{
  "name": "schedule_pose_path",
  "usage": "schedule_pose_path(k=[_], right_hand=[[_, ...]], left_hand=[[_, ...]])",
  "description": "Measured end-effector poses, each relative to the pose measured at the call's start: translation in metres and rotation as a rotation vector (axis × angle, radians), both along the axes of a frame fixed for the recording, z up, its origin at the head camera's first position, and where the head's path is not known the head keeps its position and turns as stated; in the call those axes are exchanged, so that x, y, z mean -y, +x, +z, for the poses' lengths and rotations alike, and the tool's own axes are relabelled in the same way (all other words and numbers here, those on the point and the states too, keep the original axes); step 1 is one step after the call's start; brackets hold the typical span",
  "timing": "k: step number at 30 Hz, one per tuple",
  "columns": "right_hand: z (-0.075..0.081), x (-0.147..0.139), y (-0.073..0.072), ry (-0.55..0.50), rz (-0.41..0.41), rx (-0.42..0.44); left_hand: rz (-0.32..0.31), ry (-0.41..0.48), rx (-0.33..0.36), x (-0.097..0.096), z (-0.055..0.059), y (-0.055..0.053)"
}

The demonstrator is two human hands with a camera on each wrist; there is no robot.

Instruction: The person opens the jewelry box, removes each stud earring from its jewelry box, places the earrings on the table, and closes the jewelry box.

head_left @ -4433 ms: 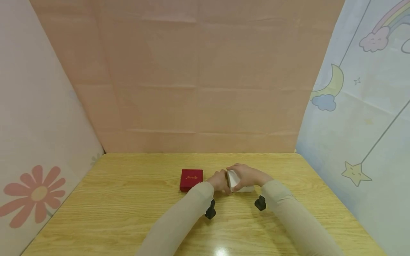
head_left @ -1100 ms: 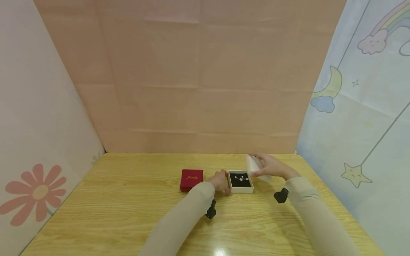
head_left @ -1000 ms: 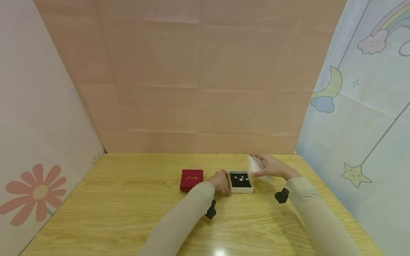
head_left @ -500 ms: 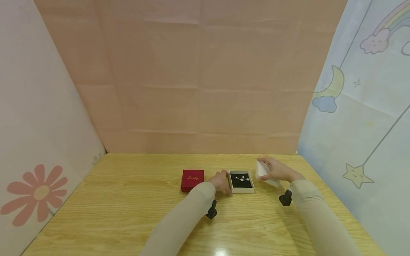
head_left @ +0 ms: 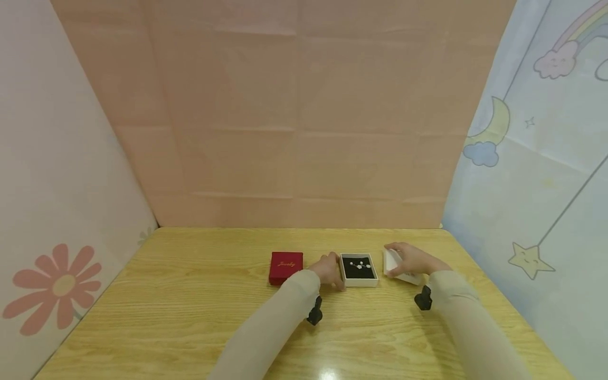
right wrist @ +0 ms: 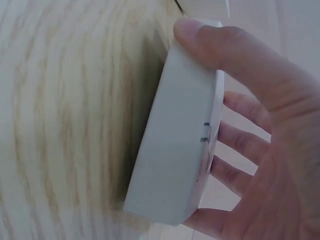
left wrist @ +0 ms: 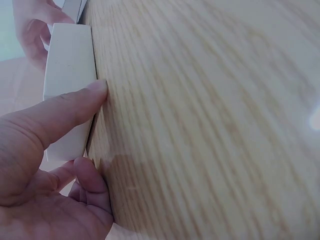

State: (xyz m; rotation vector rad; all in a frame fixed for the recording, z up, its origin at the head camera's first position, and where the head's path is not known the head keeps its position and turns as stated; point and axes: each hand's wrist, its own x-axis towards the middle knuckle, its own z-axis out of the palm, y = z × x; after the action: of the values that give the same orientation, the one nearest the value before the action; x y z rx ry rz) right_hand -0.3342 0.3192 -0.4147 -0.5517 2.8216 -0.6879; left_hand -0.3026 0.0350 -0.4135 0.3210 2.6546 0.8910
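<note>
A white jewelry box base (head_left: 359, 283) stands uncovered on the table, lined in black. On the lining lies a piece of jewelry (head_left: 359, 266) with pale flower-like charms. My left hand (head_left: 328, 270) holds the base by its left side; in the left wrist view the thumb lies along the white wall (left wrist: 70, 65), with fingers round the far end. To the right of the base, my right hand (head_left: 412, 258) grips the white lid (head_left: 391, 259), thumb on the near side and fingers on the far one. The right wrist view shows the lid (right wrist: 170, 135) tilted, low over the wood.
A red box (head_left: 286, 265) with gold "Jewelry" lettering sits left of my left hand. The wooden table (head_left: 190, 306) extends to both sides and toward me. A peach backdrop (head_left: 294, 132) rises behind it, with decorated panels at left and right.
The lid has come off the base and moved right, then down toward the table, in my right hand. The base's contents came into view. My left hand has stayed at the base.
</note>
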Motion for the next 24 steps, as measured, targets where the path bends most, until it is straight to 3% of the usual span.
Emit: schedule_pose_path(k=[4, 15, 24], right_hand=[[-0.002, 0.002, 0.001, 0.008, 0.027, 0.012], [0.0, 0.01, 0.008, 0.018, -0.009, 0.021], [0.002, 0.012, 0.009, 0.1, 0.007, -0.038]], left_hand=[[0.002, -0.004, 0.002, 0.0, -0.001, 0.0], [0.016, -0.001, 0.015, -0.002, -0.006, -0.007], [0.021, -0.003, 0.012, -0.002, -0.006, -0.005]])
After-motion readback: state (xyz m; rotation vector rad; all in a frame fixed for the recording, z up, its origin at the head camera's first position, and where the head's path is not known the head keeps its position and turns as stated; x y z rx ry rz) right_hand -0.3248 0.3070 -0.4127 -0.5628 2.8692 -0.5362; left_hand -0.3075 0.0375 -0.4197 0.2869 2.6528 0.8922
